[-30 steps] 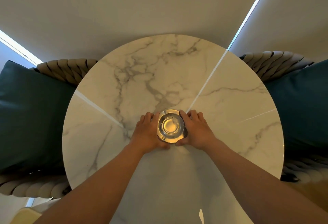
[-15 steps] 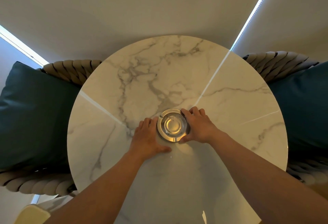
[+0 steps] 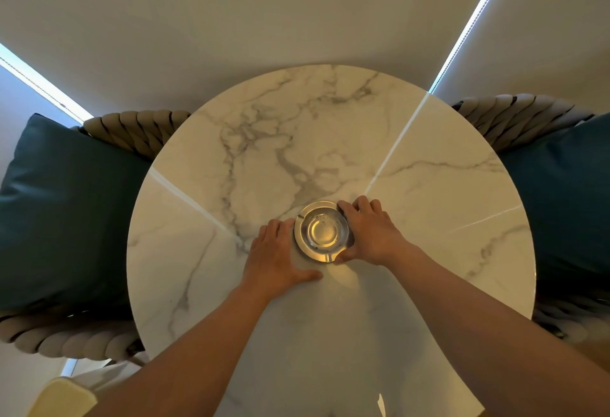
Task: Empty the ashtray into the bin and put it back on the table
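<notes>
A round metal ashtray (image 3: 321, 231) lies flat near the middle of the round white marble table (image 3: 429, 218). Its bowl looks bare apart from faint specks. My right hand (image 3: 369, 233) curls around its right rim, with fingers at the top edge and the thumb at the bottom edge. My left hand (image 3: 277, 256) rests flat on the tabletop just left of the ashtray, fingers close to its rim and the thumb spread out below it. No bin is in view.
Two woven rope chairs with dark teal cushions flank the table, one at the left (image 3: 66, 212) and one at the right (image 3: 567, 205). A pale wall or blind (image 3: 264, 14) rises behind the table. A cream object (image 3: 62, 398) sits at the lower left corner.
The ashtray has settled flat on the table. My left hand has come off its rim and now lies on the marble beside it. My right hand still grips the right rim.
</notes>
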The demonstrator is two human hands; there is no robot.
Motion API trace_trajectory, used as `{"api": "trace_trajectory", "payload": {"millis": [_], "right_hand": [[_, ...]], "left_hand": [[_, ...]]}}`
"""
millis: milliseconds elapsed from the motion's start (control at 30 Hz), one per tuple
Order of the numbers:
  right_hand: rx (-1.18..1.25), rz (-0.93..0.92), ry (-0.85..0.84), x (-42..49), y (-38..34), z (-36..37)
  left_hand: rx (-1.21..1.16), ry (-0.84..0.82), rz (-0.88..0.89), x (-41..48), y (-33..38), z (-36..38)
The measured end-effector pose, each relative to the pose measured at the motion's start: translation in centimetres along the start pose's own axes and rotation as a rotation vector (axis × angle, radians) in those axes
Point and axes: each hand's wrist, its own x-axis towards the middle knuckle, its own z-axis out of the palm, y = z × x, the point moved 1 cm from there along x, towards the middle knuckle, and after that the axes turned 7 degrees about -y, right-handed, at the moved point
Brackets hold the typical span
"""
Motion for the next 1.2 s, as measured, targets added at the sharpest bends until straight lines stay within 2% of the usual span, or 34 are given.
{"api": "trace_trajectory", "payload": {"millis": [267,667,1200], "right_hand": [[0.036,0.010,-0.001,-0.7,0.9,0.7],[0.078,0.097,0.091,-1.0,0.2,1.9],[0.020,0.096,0.061,-0.2,0.6,1.8]], "left_hand": [[0.010,-0.002,-0.016,0.2,0.4,0.2],[0.038,0.004,0.008,1.8,1.0,0.0],[0.021,0.021,-0.009,1.2,1.0,0.0]]}}
